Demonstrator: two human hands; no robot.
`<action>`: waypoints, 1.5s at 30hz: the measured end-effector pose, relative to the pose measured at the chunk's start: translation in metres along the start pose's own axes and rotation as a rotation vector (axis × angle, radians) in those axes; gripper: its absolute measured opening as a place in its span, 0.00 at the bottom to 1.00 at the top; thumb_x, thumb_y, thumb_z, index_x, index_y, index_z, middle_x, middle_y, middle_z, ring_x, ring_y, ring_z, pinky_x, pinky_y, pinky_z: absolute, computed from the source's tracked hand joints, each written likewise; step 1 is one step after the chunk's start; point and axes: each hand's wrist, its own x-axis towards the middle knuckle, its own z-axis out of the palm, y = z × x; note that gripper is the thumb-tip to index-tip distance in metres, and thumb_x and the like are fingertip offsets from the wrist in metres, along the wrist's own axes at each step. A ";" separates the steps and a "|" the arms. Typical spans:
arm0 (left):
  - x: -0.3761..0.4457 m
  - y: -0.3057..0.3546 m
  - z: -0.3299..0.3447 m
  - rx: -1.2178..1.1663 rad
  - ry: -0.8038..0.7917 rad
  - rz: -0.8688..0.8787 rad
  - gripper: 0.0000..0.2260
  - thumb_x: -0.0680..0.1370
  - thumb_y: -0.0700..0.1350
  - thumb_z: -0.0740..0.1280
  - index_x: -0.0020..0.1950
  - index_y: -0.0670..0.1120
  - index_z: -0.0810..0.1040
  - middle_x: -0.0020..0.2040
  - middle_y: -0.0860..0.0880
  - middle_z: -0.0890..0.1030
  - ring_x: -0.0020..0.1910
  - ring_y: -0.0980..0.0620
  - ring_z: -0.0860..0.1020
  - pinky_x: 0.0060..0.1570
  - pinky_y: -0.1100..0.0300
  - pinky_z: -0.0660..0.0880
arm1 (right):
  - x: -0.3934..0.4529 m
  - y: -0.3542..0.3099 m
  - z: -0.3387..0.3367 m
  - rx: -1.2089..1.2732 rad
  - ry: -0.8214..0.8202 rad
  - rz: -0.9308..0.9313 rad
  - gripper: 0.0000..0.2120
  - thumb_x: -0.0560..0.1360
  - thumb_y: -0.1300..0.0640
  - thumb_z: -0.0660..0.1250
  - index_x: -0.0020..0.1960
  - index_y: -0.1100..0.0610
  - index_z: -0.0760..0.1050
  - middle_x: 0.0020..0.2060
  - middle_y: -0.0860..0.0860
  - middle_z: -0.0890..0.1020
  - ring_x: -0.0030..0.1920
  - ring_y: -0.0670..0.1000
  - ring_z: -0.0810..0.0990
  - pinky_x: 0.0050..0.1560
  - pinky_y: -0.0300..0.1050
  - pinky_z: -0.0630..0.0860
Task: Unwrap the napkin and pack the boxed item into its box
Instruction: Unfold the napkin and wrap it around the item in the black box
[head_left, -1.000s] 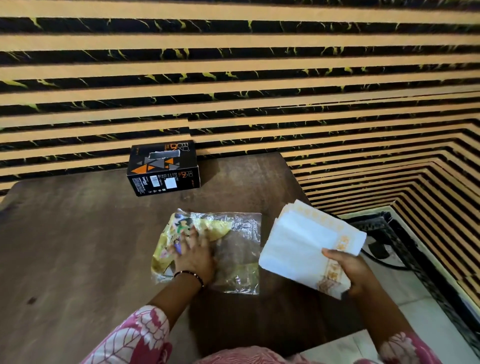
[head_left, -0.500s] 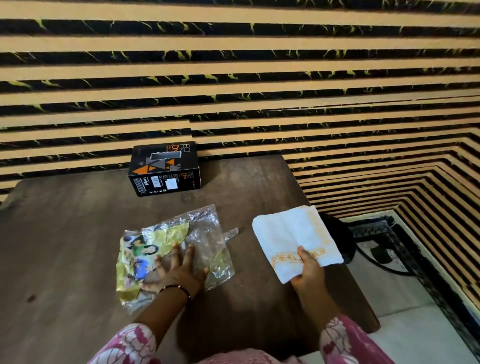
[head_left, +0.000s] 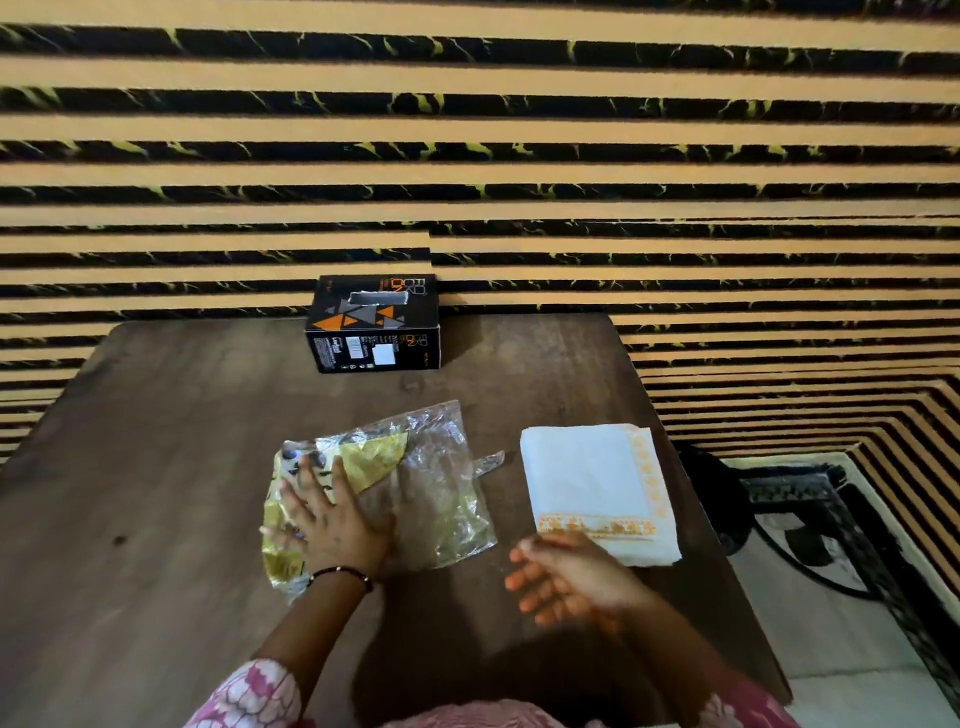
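The left hand (head_left: 332, 525) is laid flat on the crinkly plastic wrapper (head_left: 415, 488), fingers spread wide and straight, palm down, pressing the yellow printed end of it onto the wooden table (head_left: 171, 467). A thin dark bracelet (head_left: 340, 574) is worn at that wrist, and the forearm comes up from the lower left out of a pink-and-white patterned sleeve (head_left: 249, 696). The clear half of the wrapper is left uncovered to the right of the hand, with a small strip of plastic sticking out toward the napkin.

The right hand (head_left: 566, 579) is a bit motion-blurred, so not much detail there, but the fingers are seen loosely extended and pointing left, nothing held in them. It's hovering just at the near left corner of the folded napkin (head_left: 592, 483); whether that corner is actually being touched can't be told from the blur. The napkin is white with an orange patterned border and is lying flat on the table near its right edge, just beside the wrapper but apart from it.

The black box (head_left: 374, 325) with orange and grey triangles is parked at the far edge of the table, up against the striped wall (head_left: 467, 130), well apart from both hands. It looks closed.
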 end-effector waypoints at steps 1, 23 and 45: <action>-0.001 -0.006 -0.004 0.018 0.006 -0.038 0.43 0.71 0.65 0.65 0.77 0.54 0.43 0.77 0.47 0.36 0.74 0.40 0.34 0.68 0.29 0.40 | 0.007 -0.007 0.009 -0.056 0.043 -0.097 0.07 0.78 0.54 0.61 0.50 0.54 0.76 0.46 0.53 0.83 0.40 0.51 0.81 0.36 0.42 0.77; 0.032 -0.158 -0.019 0.215 -0.317 -0.060 0.37 0.67 0.73 0.41 0.75 0.63 0.46 0.78 0.54 0.44 0.77 0.43 0.42 0.71 0.35 0.49 | 0.097 -0.025 0.160 -1.385 -0.126 -0.633 0.30 0.76 0.47 0.59 0.75 0.45 0.52 0.77 0.46 0.53 0.77 0.54 0.47 0.73 0.60 0.45; 0.123 -0.108 -0.116 0.092 -0.080 0.351 0.26 0.79 0.55 0.57 0.75 0.50 0.56 0.78 0.48 0.54 0.76 0.45 0.53 0.73 0.46 0.53 | 0.139 -0.112 0.191 -0.795 0.287 -0.558 0.17 0.76 0.59 0.64 0.65 0.56 0.74 0.70 0.50 0.70 0.70 0.48 0.68 0.64 0.30 0.58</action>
